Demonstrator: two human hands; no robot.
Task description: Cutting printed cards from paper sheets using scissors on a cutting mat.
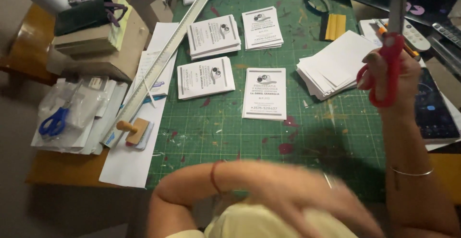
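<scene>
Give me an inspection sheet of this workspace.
Surface: green cutting mat, paint-stained, on a wooden desk.
Job's things: red scissors held upright; four printed card stacks; a blank sheet pile.
Clutter: metal ruler, wooden stamp, blue scissors in a plastic bag, cardboard boxes, remote, yellow pieces.
Grippers: right hand grips the red scissors; left hand blurred, over a pale cloth, apparently empty.
Cables: nothing seen.
Surroundings: dark screen at top right, tablet at right.

Red-handled scissors [391, 50] in my right grip, held upright, metal blades pointing up and closed, above the green mat's right edge
</scene>
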